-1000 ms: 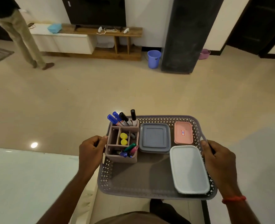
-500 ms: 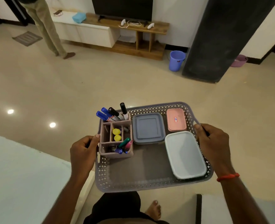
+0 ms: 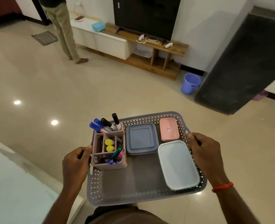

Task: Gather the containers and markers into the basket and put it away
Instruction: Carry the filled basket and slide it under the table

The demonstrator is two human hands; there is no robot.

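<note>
I carry a grey perforated basket (image 3: 133,198) in front of my body, above the tiled floor. My left hand (image 3: 75,164) grips its left handle and my right hand (image 3: 204,152) grips its right handle. Inside stand a pink divided organiser (image 3: 108,166) with blue and black markers (image 3: 104,124) sticking up at its back, a grey-blue square container (image 3: 140,138), a small pink container (image 3: 169,129) and a white rectangular container (image 3: 178,164).
A white table (image 3: 12,183) lies at my lower left. Ahead are a wooden TV stand (image 3: 149,47), a blue bucket (image 3: 191,83), a dark pillar (image 3: 241,68) at the right and a person's legs (image 3: 64,29) at the far left.
The view has swung left and moved forward across the floor. The TV stand and bucket have shifted right in view. Both hands keep the same grip on the basket.
</note>
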